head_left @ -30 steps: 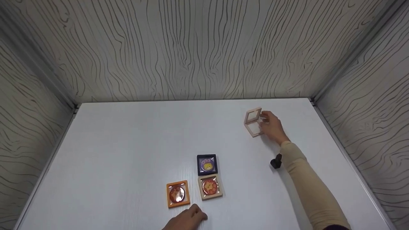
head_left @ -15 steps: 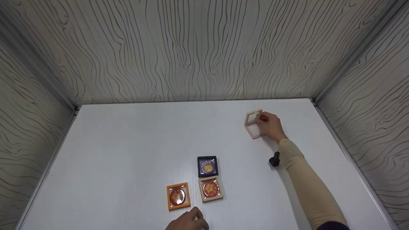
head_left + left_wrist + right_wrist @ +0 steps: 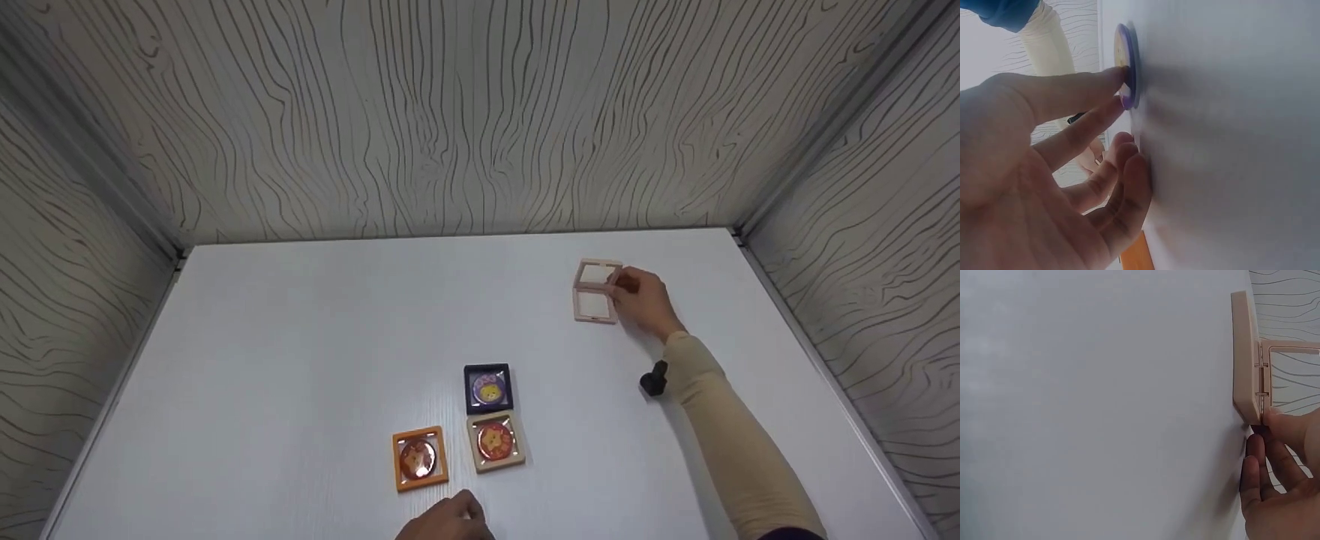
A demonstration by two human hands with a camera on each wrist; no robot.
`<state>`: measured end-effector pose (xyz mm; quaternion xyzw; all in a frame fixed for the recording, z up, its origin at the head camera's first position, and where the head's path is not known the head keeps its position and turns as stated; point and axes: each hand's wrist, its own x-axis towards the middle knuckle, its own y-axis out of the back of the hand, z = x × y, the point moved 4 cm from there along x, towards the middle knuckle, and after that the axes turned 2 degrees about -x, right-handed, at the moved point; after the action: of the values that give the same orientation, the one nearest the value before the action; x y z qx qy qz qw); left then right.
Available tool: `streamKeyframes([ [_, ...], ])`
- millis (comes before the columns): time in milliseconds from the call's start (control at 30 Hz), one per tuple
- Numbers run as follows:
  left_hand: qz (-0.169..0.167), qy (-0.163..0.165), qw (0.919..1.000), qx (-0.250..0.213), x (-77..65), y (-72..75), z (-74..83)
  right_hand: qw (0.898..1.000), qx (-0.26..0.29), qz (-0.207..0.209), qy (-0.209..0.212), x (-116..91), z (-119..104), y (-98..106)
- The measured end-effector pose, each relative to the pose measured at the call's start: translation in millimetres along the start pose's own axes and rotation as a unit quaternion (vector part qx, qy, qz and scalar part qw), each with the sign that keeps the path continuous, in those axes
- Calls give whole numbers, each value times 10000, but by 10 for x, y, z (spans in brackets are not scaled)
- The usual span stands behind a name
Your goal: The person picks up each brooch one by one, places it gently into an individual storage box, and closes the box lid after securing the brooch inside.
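At the far right of the head view, a pale pink hinged display frame (image 3: 594,304) stands unfolded, its upper leaf raised from the table. My right hand (image 3: 645,301) pinches its right side; the right wrist view shows the thumb and a finger near the hinge (image 3: 1262,379). At the bottom edge of the head view is my left hand (image 3: 450,519), partly cut off. In the left wrist view, its thumb and index fingertips hold a round purple-edged button badge (image 3: 1125,66) lying at the table surface. The head view hides this badge.
Three closed display frames with badges lie near the left hand: an orange one (image 3: 396,462), a dark blue one (image 3: 487,409) and a beige one (image 3: 517,459). The white table (image 3: 300,337) meets wood-patterned walls (image 3: 450,120) at its back and sides.
My right hand has turned the pink frame so it sits squarer to the table's back edge, and its fingers have closed on its side. My left hand has barely moved.
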<state>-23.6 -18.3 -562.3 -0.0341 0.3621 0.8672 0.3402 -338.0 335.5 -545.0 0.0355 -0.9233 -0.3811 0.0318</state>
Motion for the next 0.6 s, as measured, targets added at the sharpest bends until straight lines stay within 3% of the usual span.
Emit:
streamKeyframes([
  [467, -187, 476, 9987, 54, 58, -26, -16, 9999, 143, 6, 95, -100, 36, -22],
  [600, -278, 673, 9970, -247, 49, -19, 14, 9998, 137, 2, 129, -128, 30, -18],
])
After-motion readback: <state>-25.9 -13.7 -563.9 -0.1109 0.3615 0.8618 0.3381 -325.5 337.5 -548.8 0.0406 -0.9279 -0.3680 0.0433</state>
